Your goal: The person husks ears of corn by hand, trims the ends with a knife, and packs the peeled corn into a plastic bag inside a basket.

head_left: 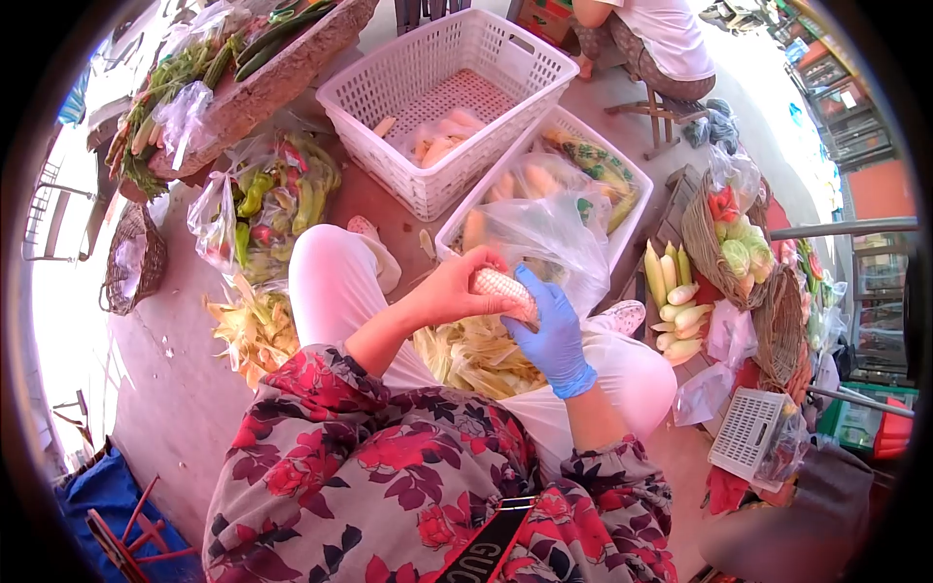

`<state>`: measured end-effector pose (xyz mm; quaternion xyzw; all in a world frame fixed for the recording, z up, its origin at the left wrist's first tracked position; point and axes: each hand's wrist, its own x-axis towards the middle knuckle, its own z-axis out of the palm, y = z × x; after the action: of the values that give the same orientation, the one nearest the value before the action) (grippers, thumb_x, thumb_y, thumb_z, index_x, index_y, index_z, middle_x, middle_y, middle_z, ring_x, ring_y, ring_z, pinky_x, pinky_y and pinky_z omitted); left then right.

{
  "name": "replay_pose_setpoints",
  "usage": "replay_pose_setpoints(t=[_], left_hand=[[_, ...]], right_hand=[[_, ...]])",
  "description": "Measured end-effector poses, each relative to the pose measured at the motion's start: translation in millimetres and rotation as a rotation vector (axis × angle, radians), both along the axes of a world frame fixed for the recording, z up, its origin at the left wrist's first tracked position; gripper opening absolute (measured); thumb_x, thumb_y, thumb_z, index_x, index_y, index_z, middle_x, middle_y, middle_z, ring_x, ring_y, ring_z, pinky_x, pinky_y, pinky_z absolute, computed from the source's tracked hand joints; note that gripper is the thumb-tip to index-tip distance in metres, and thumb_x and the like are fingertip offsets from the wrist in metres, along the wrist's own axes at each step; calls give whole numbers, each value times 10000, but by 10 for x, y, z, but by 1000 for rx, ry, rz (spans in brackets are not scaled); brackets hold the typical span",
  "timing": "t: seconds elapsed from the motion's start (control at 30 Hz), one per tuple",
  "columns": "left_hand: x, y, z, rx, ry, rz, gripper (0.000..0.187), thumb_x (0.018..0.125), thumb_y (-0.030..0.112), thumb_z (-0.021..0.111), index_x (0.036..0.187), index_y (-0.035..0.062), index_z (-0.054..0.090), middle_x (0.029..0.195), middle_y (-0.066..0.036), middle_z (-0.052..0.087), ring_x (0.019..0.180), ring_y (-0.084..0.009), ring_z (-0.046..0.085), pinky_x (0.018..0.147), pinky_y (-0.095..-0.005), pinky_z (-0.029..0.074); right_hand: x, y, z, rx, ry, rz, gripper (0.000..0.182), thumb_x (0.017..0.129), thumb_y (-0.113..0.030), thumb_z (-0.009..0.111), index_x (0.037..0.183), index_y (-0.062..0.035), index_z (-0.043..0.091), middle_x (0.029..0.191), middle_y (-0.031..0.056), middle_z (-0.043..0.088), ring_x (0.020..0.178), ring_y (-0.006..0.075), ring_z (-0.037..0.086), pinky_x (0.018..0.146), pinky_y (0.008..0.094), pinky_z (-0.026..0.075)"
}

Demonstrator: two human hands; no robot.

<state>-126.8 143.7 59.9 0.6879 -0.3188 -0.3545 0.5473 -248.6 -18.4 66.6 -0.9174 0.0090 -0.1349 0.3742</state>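
Observation:
A husked, pale ear of corn (501, 290) is held between both hands above the lap. My left hand (454, 289), bare, has its fingers wrapped round the ear's left side. My right hand (551, 330), in a blue glove, grips the other end with thumb and fingers. Below the hands, a heap of pale husks (476, 358) lies between the knees. Just beyond the hands stands a white crate (632, 209) holding clear plastic bags (554, 238) and corn.
A larger white basket (389, 146) with several ears inside stands ahead. Bagged peppers (282, 204) and more husks (255, 328) lie left. Unhusked corn (671, 277) and a wicker basket (705, 238) are right. Another person (666, 44) sits on a stool at the top.

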Motion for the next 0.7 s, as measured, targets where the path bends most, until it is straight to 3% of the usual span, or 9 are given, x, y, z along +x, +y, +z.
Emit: replay_pose_setpoints(t=[0.03, 0.13, 0.2, 0.33, 0.47, 0.6, 0.7], left_hand=[[46, 31, 92, 3, 49, -45, 440, 748, 277, 753, 1060, 50, 542, 868, -26, 602, 805, -87, 550, 740, -239, 459], [321, 157, 240, 87, -28, -128, 424, 729, 236, 767, 1048, 43, 566, 873, -28, 607, 800, -70, 542, 725, -229, 458], [718, 263, 295, 68, -105, -47, 417, 710, 200, 775, 1027, 25, 569, 870, -28, 611, 790, -72, 548, 707, -236, 463], [2023, 285, 322, 143, -370, 376, 405, 700, 148, 748, 1021, 0, 550, 870, -42, 615, 782, -81, 557, 705, -247, 468], [3636, -120, -442, 447, -702, 387, 480, 686, 299, 732, 1009, -1, 543, 890, -108, 633, 742, -148, 619, 675, -257, 500], [4560, -834, -1551, 802, -214, 189, 451, 674, 366, 709, 862, -33, 615, 778, -133, 646, 572, -181, 635, 507, -286, 529], [4712, -1286, -2174, 878, -113, 230, 462, 663, 380, 704, 831, -47, 646, 746, -149, 648, 533, -212, 628, 498, -288, 532]], right_hand=[[22, 8, 76, -70, -4, 25, 609, 709, -137, 730, 1251, -23, 475, 982, 142, 576, 857, 268, 586, 754, 344, 474], [94, 26, 75, 70, 30, -14, 614, 715, -176, 728, 1260, -46, 474, 878, 131, 558, 762, 268, 558, 680, 347, 471], [159, -9, 59, 100, 101, -63, 575, 741, -139, 699, 1265, -60, 476, 847, 122, 561, 736, 255, 554, 659, 337, 473], [309, -161, -25, 80, 210, -107, 522, 753, -99, 675, 1244, -64, 500, 820, 122, 569, 712, 251, 557, 643, 338, 470], [418, -317, -81, 31, 383, -93, 508, 756, -123, 676, 1233, -70, 512, 855, 123, 572, 752, 270, 557, 664, 358, 455], [530, -461, -150, -14, 587, -103, 507, 765, -164, 675, 1237, -77, 512, 888, 126, 568, 803, 295, 551, 699, 375, 439], [648, -582, -188, 20, 706, -136, 539, 757, -169, 683, 1256, -84, 495, 895, 129, 572, 800, 284, 553, 707, 370, 439]])
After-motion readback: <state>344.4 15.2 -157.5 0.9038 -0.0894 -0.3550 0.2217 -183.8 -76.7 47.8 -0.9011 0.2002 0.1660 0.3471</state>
